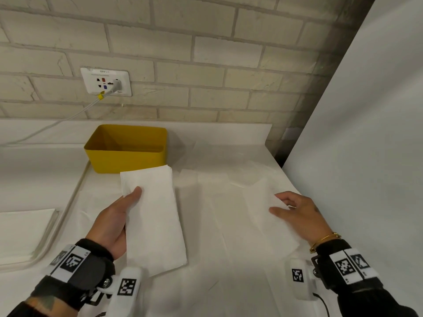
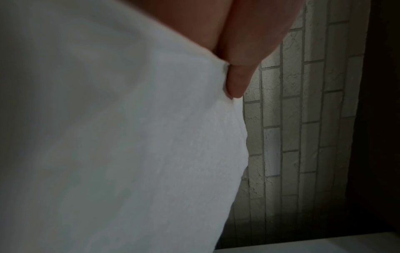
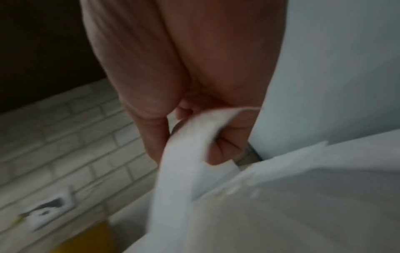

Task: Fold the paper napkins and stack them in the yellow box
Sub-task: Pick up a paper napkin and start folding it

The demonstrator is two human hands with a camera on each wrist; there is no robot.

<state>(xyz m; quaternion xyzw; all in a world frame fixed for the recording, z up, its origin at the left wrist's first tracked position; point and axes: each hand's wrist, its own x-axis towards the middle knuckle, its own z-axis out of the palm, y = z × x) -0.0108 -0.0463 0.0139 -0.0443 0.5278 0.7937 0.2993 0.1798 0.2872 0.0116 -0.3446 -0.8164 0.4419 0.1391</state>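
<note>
The yellow box (image 1: 126,154) stands open at the back of the white counter, below the wall socket; a corner of the yellow box (image 3: 90,239) shows in the right wrist view. My left hand (image 1: 130,200) holds a folded white napkin (image 1: 153,216) just in front of the box, thumb on top and fingers hidden beneath. The left wrist view is mostly filled by this folded napkin (image 2: 129,137), with the thumb of my left hand (image 2: 238,80) at its edge. My right hand (image 1: 282,203) pinches the edge of an unfolded napkin (image 1: 267,225) lying flat at the right. In the right wrist view my right hand (image 3: 201,130) curls round the lifted napkin edge (image 3: 184,154).
A wall socket (image 1: 106,82) with a plug and a cable (image 1: 45,126) sits on the brick wall behind. A tall white panel (image 1: 366,156) closes off the right side. A flat white stack (image 1: 23,232) lies at the left, past a raised ridge (image 1: 68,209) in the counter.
</note>
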